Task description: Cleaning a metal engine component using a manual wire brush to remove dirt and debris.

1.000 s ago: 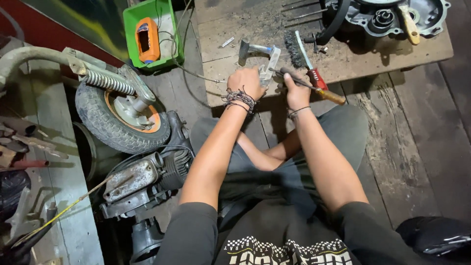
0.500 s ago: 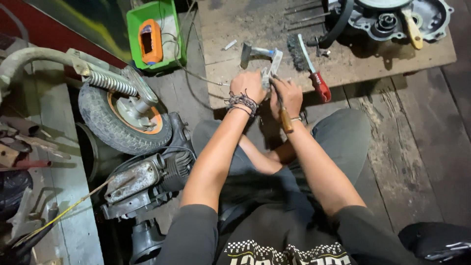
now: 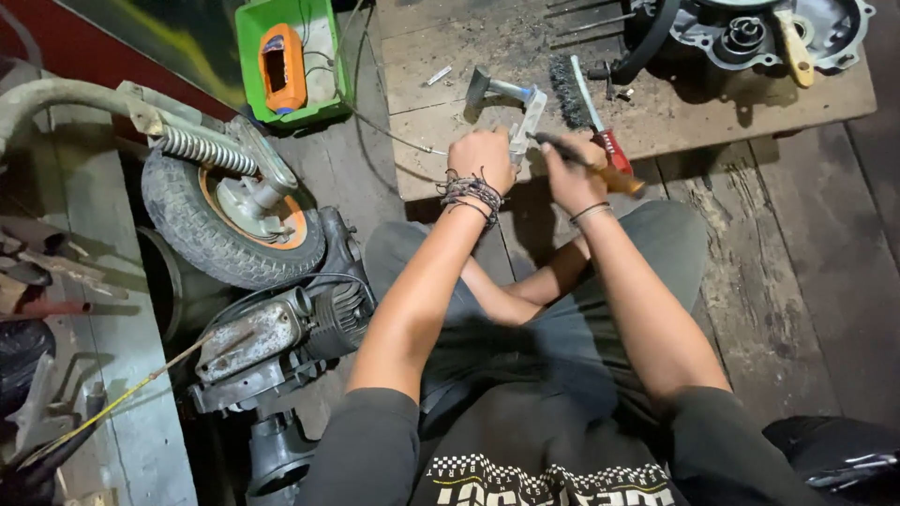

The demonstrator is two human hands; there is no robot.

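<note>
1. Gripping a small silver metal part [image 3: 525, 126], the left hand [image 3: 481, 159] is clamped at the wooden counter's [image 3: 450, 84] near edge.
2. The right hand [image 3: 572, 173] is closed around a wooden-handled tool [image 3: 600, 169] whose tip touches the part.

Upper-centre-left of frame: one screened device.
Orange handheld meter [image 3: 282, 67] with dark rectangular screen, lying in a green tray [image 3: 251, 37].

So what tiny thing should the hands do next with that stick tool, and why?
Probably push the tool's tip a little further along the small metal part. The left hand grips that part at the edge of the wooden board, and the right hand holds the wooden-handled tool with its dark tip already against the part, so the working stroke looks unfinished.
</note>
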